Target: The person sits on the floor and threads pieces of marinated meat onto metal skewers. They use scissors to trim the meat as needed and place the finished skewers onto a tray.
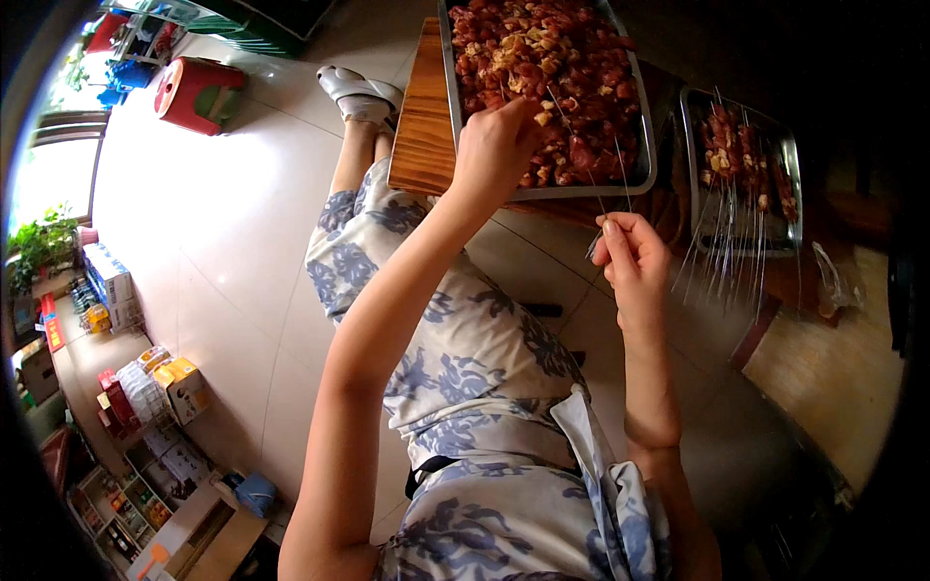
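Observation:
A large metal tray [649, 163] heaped with raw meat chunks [523, 54], some pale and fatty, lies before me. My left hand [498, 145] reaches over its near part, fingers bent down at the meat. Its fingertips are partly hidden, so I cannot tell whether they grip a piece. My right hand [633, 254] pinches thin metal skewers [597, 192] between thumb and fingers, just off the tray's near edge. Their points slant up over the meat. A dark red chunk [582, 154] appears to be on one of them.
The big tray rests on a wooden surface [421, 120]. To its right, a smaller metal tray [798, 181] holds several loaded skewers [741, 145], bare ends jutting toward me. A clear plastic bag [835, 279] lies beside it. A red stool [196, 94] stands on the tiled floor at left.

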Demonstrator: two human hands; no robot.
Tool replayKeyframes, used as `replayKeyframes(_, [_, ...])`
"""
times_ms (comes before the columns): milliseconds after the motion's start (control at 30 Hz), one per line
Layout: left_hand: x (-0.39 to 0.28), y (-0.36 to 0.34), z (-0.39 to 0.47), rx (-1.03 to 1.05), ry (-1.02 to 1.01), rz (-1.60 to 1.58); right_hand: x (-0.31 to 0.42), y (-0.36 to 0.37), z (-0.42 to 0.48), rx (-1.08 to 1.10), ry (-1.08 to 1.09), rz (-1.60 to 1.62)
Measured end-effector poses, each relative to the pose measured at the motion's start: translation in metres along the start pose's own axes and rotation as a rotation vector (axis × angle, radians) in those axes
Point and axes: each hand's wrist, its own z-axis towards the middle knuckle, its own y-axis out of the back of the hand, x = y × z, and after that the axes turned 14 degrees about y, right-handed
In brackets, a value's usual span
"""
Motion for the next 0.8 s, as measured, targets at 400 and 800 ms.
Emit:
replayKeyframes(400, [0.007,-0.010,0.010,-0.076,-0.109,0.201,-0.004,0.010,-0.008,-0.015,-0.027,0.034])
replayKeyframes(800, [0.012,0.018,0.012,0.505,0.498,-1.001,-0.001,0.017,-0.017,0.000,0.032,-0.071])
